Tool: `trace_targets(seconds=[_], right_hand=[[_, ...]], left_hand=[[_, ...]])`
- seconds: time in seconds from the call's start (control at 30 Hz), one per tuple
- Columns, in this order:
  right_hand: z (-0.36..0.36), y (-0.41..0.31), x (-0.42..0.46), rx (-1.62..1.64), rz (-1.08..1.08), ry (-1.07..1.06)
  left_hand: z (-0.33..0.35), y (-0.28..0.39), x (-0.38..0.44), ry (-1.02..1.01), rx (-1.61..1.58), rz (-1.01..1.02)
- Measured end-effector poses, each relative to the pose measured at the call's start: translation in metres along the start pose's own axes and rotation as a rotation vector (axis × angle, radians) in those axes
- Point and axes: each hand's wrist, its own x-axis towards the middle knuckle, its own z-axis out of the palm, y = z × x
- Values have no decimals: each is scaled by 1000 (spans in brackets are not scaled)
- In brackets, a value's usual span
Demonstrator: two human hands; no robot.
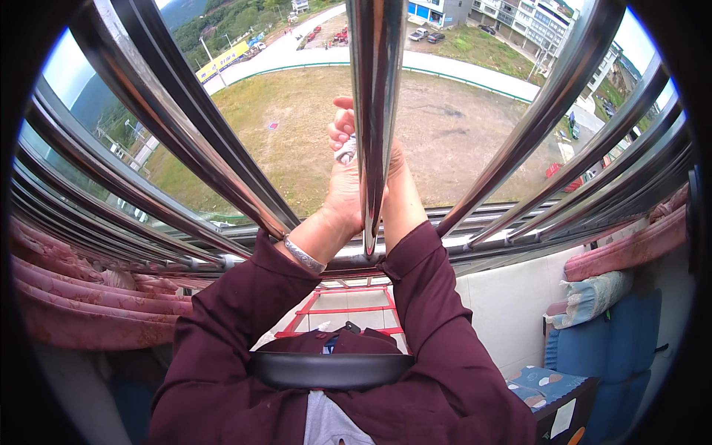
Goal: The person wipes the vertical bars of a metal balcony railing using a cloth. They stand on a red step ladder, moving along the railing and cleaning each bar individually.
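Both my hands reach out between upright metal window bars and meet behind the middle bar (pixel 378 72). A pale grey cloth (pixel 346 150) is bunched between them, mostly hidden. My left hand (pixel 345 192), with a silver bracelet (pixel 304 255) at its wrist, closes at the lower end of the cloth; its fingers are out of sight. Bent fingers, apparently those of my right hand (pixel 396 158), wrap the cloth from beyond. The bar covers much of the right hand and the place where the two hands meet.
More shiny bars (pixel 495 144) stand on both sides above the window sill rail (pixel 461 250). Pink curtains (pixel 100 300) hang at the left. Below me is a red metal frame (pixel 345 309). A patterned box (pixel 548 386) and blue padded furniture (pixel 601 350) stand at the right.
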Motion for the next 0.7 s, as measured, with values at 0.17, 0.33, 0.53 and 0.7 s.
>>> trace_targets(seconds=[0.17, 0.33, 0.53, 0.7], right_hand=[[-6, -6, 4, -212, 150, 121], [-9, -11, 14, -374, 267, 28], [9, -14, 13, -632, 358, 92], [-17, 4, 36, -1347, 315, 118]], left_hand=[[-4, -4, 12, 165, 88, 68], [-47, -2, 25, -102, 99, -39], [-13, -11, 7, 189, 304, 111], [-71, -27, 59, 346, 741, 283]])
